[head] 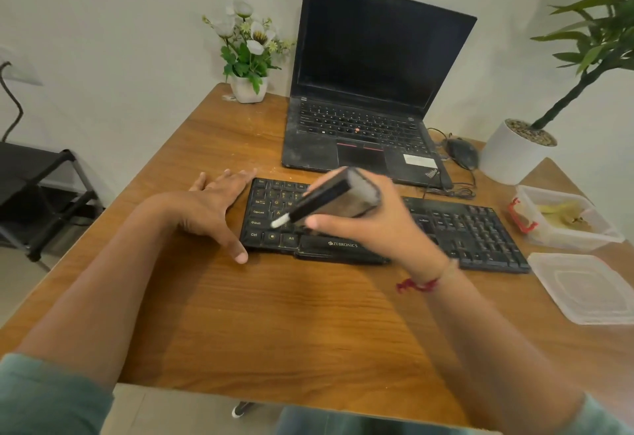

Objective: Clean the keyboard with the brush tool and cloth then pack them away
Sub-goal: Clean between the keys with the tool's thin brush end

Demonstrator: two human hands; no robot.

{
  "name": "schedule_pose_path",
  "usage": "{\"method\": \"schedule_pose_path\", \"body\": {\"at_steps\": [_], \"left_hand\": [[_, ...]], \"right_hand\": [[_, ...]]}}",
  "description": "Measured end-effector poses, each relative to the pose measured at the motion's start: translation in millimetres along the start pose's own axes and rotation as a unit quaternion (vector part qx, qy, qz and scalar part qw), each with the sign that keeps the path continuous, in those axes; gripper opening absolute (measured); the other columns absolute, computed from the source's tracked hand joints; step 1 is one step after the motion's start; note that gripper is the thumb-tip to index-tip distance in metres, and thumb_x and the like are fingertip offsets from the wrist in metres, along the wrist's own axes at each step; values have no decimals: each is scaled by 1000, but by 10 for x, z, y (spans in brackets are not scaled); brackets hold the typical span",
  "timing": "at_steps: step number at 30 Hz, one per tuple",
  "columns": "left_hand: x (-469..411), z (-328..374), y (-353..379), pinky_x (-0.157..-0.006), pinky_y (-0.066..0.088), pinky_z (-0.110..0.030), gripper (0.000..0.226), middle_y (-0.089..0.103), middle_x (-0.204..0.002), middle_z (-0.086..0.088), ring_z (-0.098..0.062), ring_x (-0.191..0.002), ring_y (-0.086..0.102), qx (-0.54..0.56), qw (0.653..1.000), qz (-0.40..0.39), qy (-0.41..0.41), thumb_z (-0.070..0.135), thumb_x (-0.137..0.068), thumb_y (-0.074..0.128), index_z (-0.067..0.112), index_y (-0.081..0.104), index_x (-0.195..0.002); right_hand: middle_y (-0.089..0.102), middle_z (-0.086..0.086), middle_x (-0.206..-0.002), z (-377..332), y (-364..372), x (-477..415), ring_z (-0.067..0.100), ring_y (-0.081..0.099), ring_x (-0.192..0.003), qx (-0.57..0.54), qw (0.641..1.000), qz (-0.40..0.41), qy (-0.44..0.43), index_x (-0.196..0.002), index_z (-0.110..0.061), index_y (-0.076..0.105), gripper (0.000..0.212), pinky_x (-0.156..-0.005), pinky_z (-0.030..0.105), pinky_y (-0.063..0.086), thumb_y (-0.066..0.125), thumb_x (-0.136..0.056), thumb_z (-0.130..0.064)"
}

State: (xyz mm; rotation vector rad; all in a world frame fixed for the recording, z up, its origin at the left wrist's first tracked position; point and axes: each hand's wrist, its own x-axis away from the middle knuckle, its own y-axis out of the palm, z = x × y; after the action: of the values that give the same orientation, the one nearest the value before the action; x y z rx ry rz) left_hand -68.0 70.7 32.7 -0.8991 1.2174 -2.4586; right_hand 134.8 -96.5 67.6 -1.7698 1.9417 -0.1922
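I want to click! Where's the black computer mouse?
In the head view, the black computer mouse lies far right on the wooden table, between the open black laptop and the white plant pot.

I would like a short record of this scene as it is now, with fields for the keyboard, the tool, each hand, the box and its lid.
keyboard: black, on the table, in front of the open laptop
brush tool: tilted above the keyboard, white tip pointing down-left toward the keys, blurred
left hand: flat on the table, fingers straight, at the keyboard's left end
right hand: grips the brush tool
box: open, right of the keyboard, something yellow inside, likely the cloth
lid: on the table, in front of the box
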Motion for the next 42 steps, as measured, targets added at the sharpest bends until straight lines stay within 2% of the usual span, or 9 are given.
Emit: {"method": "schedule_pose_path", "body": {"at_steps": [2,7,12,20,24,33,37,39,42], "left_hand": [[-40,-48,15,-109,-25,-38,156,-20,-156,11,2,-127,-29,-25,1000,-4,-2,80,-25,69,40,-25,-142],[-97,-92,40,-110,-25,-42,157,-21,-156,11,-3,-134,-30,-39,999,7,3,87,-23,65,40,-26,-142],[-137,-111,65,-110,-24,-42,152,-18,-157,9,-7,-139,-26,-26,999,21,7,89,-25,61,42,-23,-142],[-157,-131,77,-111,-24,-41,147,-11,-158,9,-6,-140,-23,4,999,34,9,81,-29,68,44,-15,-144],[-144,-131,72,-110,-23,-38,149,-11,-158,8,-3,-137,-23,9,999,33,9,84,-26,67,44,-15,-145],[-137,-133,79,-111,-22,-37,149,-8,-158,8,-4,-140,-21,19,999,33,14,81,-27,69,42,-12,-146],[-154,-144,82,-111,-23,-37,149,-9,-159,7,-5,-140,-21,15,999,32,14,82,-28,68,41,-13,-146],[-162,-143,77,-111,-22,-37,150,-8,-159,6,-5,-140,-21,16,999,31,13,83,-26,67,41,-13,-145],[-160,-148,77,-111,-22,-37,152,-8,-159,7,-5,-140,-21,18,999,29,15,86,-23,66,43,-12,-145]], "right_hand": [[72,8,-96,38,229,-77,22,69,-90,10,1000,-4,-2,-100,-3,67,35,-82,47,56,84,-71,-12],[73,6,-89,141,387,-104,21,70,-86,14,1000,1,24,-98,-5,68,34,-80,49,55,85,-70,-14],[72,2,-90,90,340,-109,16,69,-87,21,999,-9,28,-99,-6,69,34,-80,37,57,85,-69,-11],[72,7,-89,87,-150,157,19,70,-84,58,996,-14,62,-95,-5,68,29,-79,41,58,84,-72,-12],[73,6,-90,133,-310,340,23,71,-84,58,995,-9,86,-98,-12,70,30,-81,51,56,84,-71,-14],[74,8,-89,209,-793,755,27,70,-85,90,991,48,91,-98,-11,71,39,-83,53,55,85,-68,-29],[74,5,-90,209,-1003,948,19,71,-88,96,986,86,108,-94,-22,72,38,-83,33,57,86,-63,-39],[75,2,-90,188,-1076,1006,13,71,-85,96,983,103,121,-87,-28,72,27,-79,25,57,85,-63,-28],[75,-1,-86,172,-1157,1063,10,71,-80,104,979,113,131,-84,-20,72,25,-73,17,54,80,-62,-12]]}}
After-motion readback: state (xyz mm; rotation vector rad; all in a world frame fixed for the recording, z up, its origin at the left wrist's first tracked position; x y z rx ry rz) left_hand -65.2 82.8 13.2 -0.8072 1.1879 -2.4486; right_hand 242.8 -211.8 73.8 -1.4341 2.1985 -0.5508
